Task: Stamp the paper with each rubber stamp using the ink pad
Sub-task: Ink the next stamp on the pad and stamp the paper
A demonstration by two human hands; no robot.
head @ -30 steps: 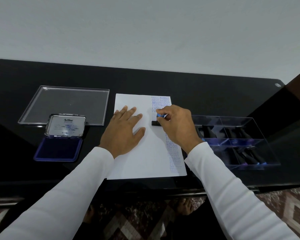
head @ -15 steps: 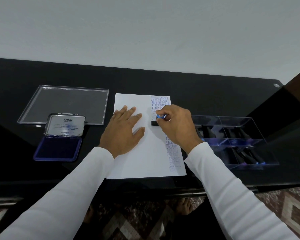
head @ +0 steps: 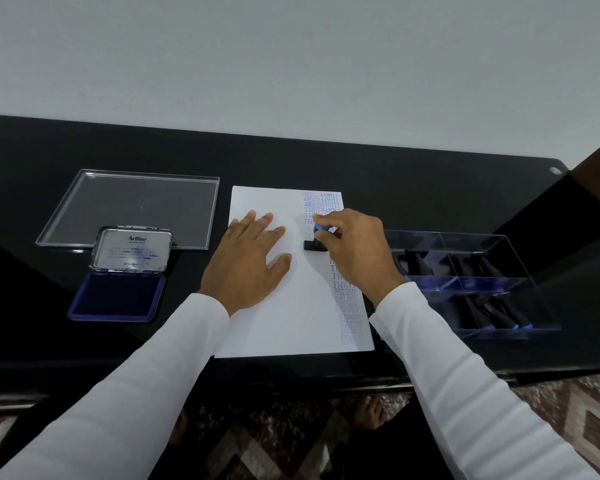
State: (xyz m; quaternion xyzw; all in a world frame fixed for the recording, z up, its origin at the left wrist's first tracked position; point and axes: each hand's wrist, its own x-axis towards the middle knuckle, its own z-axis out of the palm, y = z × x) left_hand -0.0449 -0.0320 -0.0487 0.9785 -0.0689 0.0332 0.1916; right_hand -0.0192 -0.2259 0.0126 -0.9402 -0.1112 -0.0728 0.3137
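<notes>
Currently: stamp held down on paper

Right hand (head: 355,252): grip pinched around a black rubber stamp (head: 314,241) with a blue top, its base on the paper (head: 291,306) beside a column of blue imprints along the right edge. Left hand (head: 248,259): flat, fingers spread, pressing the sheet. Ink pad (head: 116,296): lid raised, on the table (head: 413,188) left of the paper. Clear lid (head: 132,206): behind the pad. Clear compartment box (head: 465,282): right of the paper, holding more stamps.

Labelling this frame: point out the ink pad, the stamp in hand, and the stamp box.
ink pad (head: 116,296), head view, on the blue ink surface.
stamp (head: 314,245), head view, on its black base.
stamp box (head: 471,282), head view, on the centre divider.
</notes>
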